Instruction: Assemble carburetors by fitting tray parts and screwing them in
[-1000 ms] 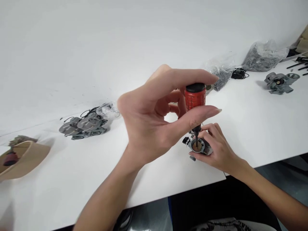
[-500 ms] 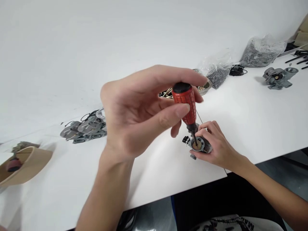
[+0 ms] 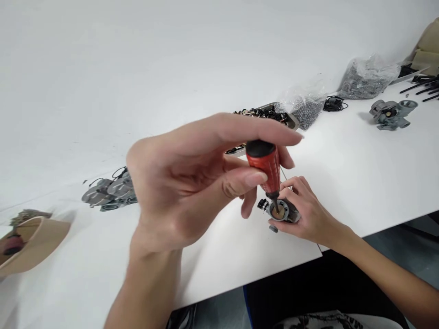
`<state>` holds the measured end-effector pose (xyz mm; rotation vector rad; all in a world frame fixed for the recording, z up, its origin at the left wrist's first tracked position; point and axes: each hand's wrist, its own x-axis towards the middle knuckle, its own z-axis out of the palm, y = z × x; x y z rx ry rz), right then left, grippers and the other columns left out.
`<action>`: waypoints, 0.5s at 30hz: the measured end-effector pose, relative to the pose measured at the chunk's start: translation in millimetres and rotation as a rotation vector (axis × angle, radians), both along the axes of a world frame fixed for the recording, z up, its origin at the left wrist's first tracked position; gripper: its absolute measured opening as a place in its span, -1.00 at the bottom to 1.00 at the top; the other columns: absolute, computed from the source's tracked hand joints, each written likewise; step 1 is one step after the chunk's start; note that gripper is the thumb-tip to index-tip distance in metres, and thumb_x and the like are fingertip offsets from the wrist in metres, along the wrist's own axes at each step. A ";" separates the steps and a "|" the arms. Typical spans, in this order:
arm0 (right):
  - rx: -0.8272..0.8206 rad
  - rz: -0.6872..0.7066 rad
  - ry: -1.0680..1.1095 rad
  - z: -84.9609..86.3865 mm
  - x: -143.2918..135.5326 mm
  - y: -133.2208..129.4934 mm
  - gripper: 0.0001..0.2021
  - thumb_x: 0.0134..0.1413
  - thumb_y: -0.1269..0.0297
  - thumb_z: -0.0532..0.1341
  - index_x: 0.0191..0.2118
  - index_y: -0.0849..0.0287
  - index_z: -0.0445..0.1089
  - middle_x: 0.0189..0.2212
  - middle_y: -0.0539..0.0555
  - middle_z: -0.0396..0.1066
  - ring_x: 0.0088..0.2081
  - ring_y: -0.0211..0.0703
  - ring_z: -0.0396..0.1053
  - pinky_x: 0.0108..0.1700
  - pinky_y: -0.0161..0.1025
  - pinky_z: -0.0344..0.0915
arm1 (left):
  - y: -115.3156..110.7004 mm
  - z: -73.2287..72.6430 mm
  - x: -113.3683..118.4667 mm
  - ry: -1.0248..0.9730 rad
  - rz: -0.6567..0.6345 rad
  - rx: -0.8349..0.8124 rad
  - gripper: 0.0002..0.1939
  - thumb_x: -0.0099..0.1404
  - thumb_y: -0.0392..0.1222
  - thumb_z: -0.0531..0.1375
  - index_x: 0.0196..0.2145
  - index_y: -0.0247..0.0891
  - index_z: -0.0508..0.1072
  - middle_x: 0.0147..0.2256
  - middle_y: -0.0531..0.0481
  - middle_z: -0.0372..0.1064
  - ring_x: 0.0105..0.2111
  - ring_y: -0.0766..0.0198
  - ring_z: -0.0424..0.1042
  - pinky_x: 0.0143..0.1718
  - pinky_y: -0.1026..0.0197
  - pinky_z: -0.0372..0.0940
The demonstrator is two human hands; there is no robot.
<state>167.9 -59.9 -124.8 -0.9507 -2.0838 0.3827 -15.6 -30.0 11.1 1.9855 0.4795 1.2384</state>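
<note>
My left hand [image 3: 185, 196] is closed round the red handle of a screwdriver [image 3: 269, 169] with a black end cap. Its index finger stretches over the cap and the thumb presses the near side. The screwdriver stands nearly upright, its tip at a brass-coloured disc [image 3: 277, 211] inside the round opening of a grey metal carburetor [image 3: 292, 213]. Thumb and fingers of my right hand [image 3: 308, 210] grip that carburetor from the right, on the white table [image 3: 219, 260]. My right palm hides part of its body.
Behind my left hand lies a metal tray [image 3: 293, 121] of small parts. Plastic bags [image 3: 307, 109] [image 3: 368, 80], a black cable coil [image 3: 335, 103] and another carburetor [image 3: 393, 114] are at the upper right. More carburetors [image 3: 109, 192] and a beige container [image 3: 44, 242] stand left.
The left hand and screwdriver appear lower, the hand also a little further left. More of the parts tray shows behind them. The view has shifted slightly; both hands keep their holds.
</note>
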 end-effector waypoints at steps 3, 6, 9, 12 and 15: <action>-0.003 -0.001 0.003 -0.7 -0.4 0.0 -0.72 0.11 0.26 0.33 -0.20 0.16 0.19 -0.18 0.12 0.18 -0.12 -0.07 0.17 -0.05 -0.06 0.28 | 4.0 1.8 -3.8 0.023 0.007 -0.005 -0.74 0.31 -0.40 0.18 -0.09 -0.22 0.54 -0.19 0.02 0.49 -0.35 0.25 0.57 -0.65 0.35 0.39; -0.002 -0.006 -0.009 -1.4 -0.8 0.6 -0.71 0.12 0.25 0.32 -0.17 0.17 0.19 -0.16 0.14 0.18 -0.12 -0.06 0.15 -0.06 -0.07 0.28 | 8.4 1.0 -3.0 0.027 -0.005 0.051 -0.77 0.23 -0.25 0.30 -0.13 -0.14 0.55 -0.21 0.09 0.47 -0.46 0.39 0.52 -0.64 0.37 0.36; 0.000 0.003 -0.011 -1.3 -0.5 1.0 -0.72 0.14 0.25 0.30 -0.17 0.18 0.18 -0.17 0.15 0.18 -0.12 -0.06 0.15 -0.05 -0.07 0.27 | 10.0 -2.0 1.9 -0.011 0.022 -0.011 -0.71 0.10 -0.20 0.38 -0.17 -0.16 0.55 -0.37 0.15 0.40 -0.51 0.45 0.47 -0.57 0.38 0.40; -0.023 0.013 -0.010 -0.3 0.2 0.8 -0.74 0.15 0.24 0.30 -0.22 0.16 0.17 -0.17 0.14 0.17 -0.12 -0.06 0.14 -0.04 -0.06 0.27 | 11.1 -5.6 5.4 -0.125 0.018 -0.071 -0.68 0.02 -0.21 0.43 -0.22 -0.23 0.56 -0.46 0.14 0.37 -0.52 0.41 0.46 -0.58 0.37 0.41; -0.050 0.019 -0.015 0.9 0.6 0.4 -0.74 0.14 0.24 0.31 -0.19 0.16 0.19 -0.16 0.14 0.18 -0.12 -0.05 0.14 -0.03 -0.05 0.26 | 13.5 -7.6 3.2 -0.142 -0.015 -0.073 -0.75 0.07 -0.18 0.41 -0.25 -0.24 0.59 -0.40 0.09 0.47 -0.54 0.39 0.48 -0.71 0.43 0.29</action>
